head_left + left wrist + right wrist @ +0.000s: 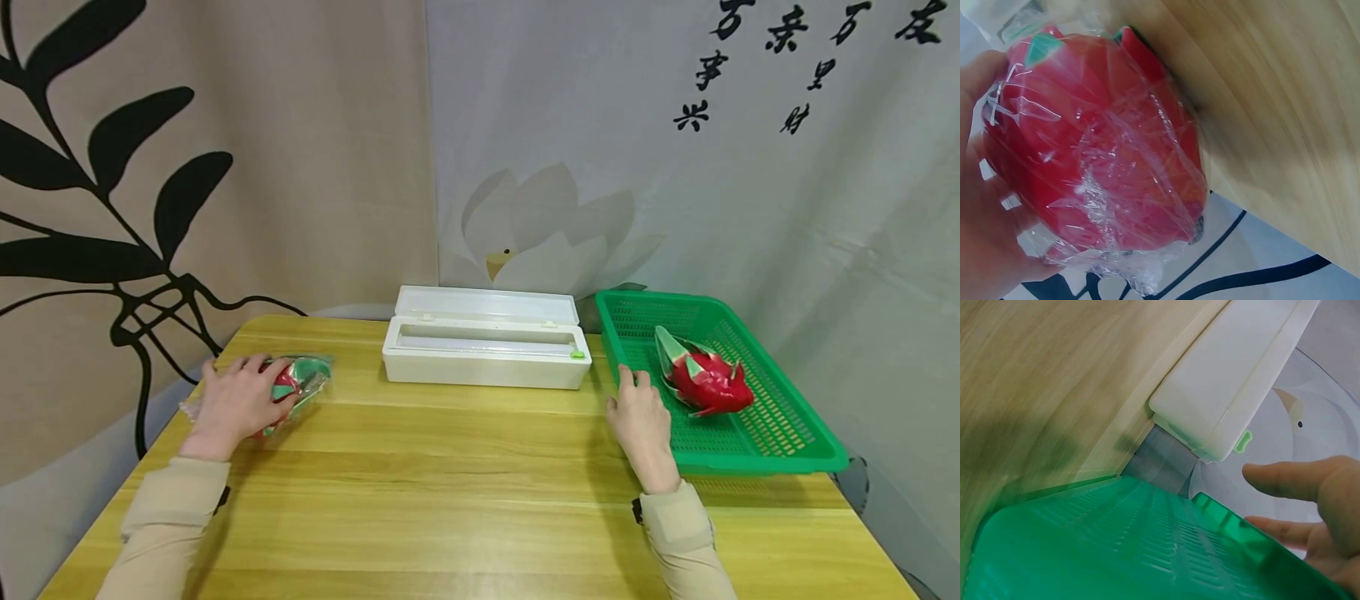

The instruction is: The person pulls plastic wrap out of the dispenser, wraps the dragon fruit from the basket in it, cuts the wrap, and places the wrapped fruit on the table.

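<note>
At the table's left edge my left hand (238, 400) holds a red dragon fruit (1097, 137) wrapped in clear plastic film, its fingers and thumb round one side. Loose film bunches at one end of the fruit, and green tips poke up under the wrap. My right hand (642, 423) is by the left rim of a green basket (798, 392), its thumb and fingers apart with nothing pinched between them. Inside that basket lies an unwrapped dragon fruit (708, 379), red with green scales.
A white cling film dispenser (483, 371) stands at the table's back, lid raised, with a small green slider (1243, 442) at its right end. The wooden table (450, 492) ends near both hands' outer sides. Printed curtains (540, 125) hang close behind.
</note>
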Motion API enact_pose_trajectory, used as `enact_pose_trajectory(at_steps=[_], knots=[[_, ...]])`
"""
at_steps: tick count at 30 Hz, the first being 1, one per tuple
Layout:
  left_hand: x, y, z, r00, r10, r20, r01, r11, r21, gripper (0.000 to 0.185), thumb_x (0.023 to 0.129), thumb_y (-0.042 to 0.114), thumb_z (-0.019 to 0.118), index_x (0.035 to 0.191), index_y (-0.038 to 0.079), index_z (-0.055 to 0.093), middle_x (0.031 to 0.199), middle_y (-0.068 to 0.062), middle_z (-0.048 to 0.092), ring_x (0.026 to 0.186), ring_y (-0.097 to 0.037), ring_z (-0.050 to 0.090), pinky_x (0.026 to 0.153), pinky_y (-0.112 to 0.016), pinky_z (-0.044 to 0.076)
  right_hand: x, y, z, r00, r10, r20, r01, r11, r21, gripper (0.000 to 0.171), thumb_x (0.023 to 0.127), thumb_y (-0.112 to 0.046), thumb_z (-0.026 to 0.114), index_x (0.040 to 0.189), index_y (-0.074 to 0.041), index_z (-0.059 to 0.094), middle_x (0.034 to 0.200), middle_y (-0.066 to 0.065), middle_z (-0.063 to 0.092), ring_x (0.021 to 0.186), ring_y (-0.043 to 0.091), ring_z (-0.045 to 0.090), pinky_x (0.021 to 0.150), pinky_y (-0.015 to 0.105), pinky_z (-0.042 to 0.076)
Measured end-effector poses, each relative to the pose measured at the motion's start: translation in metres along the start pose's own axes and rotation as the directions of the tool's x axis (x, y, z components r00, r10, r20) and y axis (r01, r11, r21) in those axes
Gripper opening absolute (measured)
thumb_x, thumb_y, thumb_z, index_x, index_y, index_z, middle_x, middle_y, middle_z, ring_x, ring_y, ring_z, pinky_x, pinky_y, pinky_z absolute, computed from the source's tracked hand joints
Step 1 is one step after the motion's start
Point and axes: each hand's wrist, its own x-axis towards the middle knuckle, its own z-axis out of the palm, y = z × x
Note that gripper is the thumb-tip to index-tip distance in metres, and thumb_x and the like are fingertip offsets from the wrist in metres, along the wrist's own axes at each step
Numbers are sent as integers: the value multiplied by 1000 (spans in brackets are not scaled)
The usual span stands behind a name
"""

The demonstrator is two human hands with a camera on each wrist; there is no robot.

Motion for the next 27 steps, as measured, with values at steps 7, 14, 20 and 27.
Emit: enact_pose_trajectory(at_steps=[7,14,20,27], knots=[[0,2,-4,1000,-4,7,4,1000,-22,59,80,41,71,128,10,54,124,-26,54,111,-49,49,92,-78,23,0,-1,-2,1000,8,9,-8,1000,-8,52,86,-10,64,134,3,46,123,32,53,91,48,59,68,60,52],[2,7,-10,999,-12,30,13,999,-37,63,80,40,70,131,8,52,128,-29,51,118,-52,45,97,-82,13,0,-2,-3,1000,7,6,-7,1000,-3,53,86,-10,65,133,3,47,122,32,53,90,48,59,65,59,52],[4,11,-14,998,-17,55,21,998,-61,64,80,39,70,129,2,53,127,-34,50,122,-53,41,97,-84,4,0,-2,-2,1000,6,0,-6,1000,0,52,86,-10,64,133,3,47,122,32,53,89,48,59,66,59,52],[5,28,-18,997,46,-56,-53,991,-125,49,83,26,70,121,-2,59,127,-34,52,117,-52,48,96,-79,24,0,-4,1,995,-17,-94,20,1000,24,47,83,-6,65,127,5,53,127,31,50,101,50,53,75,58,50]])
